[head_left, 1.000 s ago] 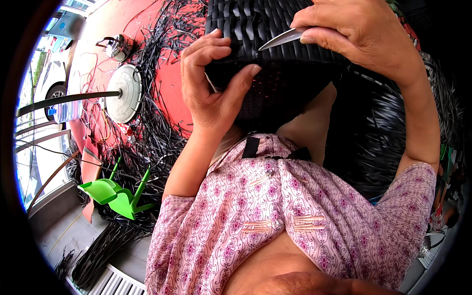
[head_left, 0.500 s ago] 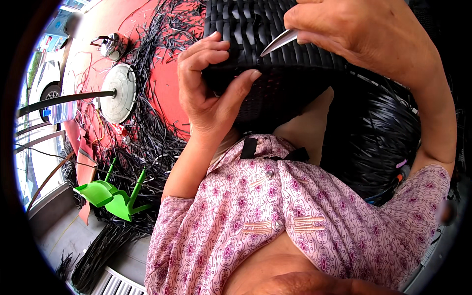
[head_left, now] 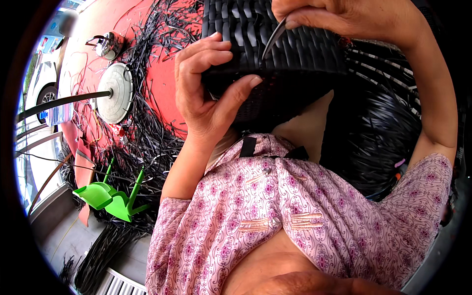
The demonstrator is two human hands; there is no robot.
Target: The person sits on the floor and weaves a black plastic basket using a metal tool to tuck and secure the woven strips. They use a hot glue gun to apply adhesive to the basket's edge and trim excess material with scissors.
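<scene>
A black woven basket of flat plastic strips is at the top centre, its woven side and lower edge facing me. My left hand grips its left corner, fingers over the woven side and thumb along the lower edge. In my right hand, above the basket, is a pointed, slightly curved metal tool, pinched between thumb and fingers. Its tip meets the weave close to the lower edge, to the right of my left fingertips. The rear end of the tool is hidden in my palm.
Loose black strips lie heaped on the red floor at left, with a thick bundle at right. Also at left are a round pale disc, a metal kettle, a green plastic item and a white car beyond.
My right hand has shifted left, and the tool now stands steeper, its tip still at the weave near the lower edge. My left hand keeps its hold on the basket.
</scene>
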